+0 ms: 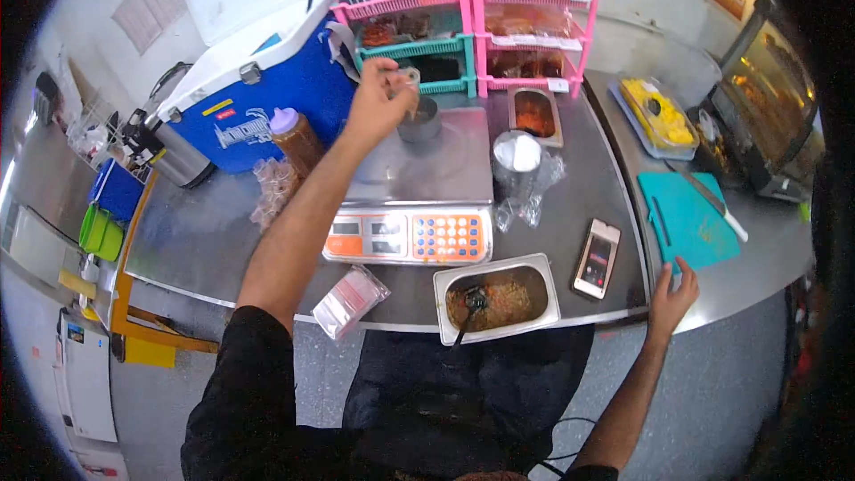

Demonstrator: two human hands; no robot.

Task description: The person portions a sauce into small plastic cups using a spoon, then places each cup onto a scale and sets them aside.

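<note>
My left hand (386,99) is raised over the back of a digital weighing scale (427,174), pinching a small clear piece (412,76) that looks like plastic. Just below it a dark grey round container (419,121) stands on the steel weighing plate. My right hand (673,297) holds nothing; its fingers are spread at the near edge of the right counter, close to a turquoise cutting board (688,214). In front of my body a steel food pan (552,294) holds chopped food (511,297) and a black spoon (467,317). A packet of clear plastic bags (350,300) lies to its left, overhanging the edge.
A knife (708,195) lies across the board. A phone (596,259) sits right of the pan. Behind the scale are pink and green stacked racks (475,40) and an open blue cooler box (267,113). A sauce bottle (298,143) stands beneath my left forearm.
</note>
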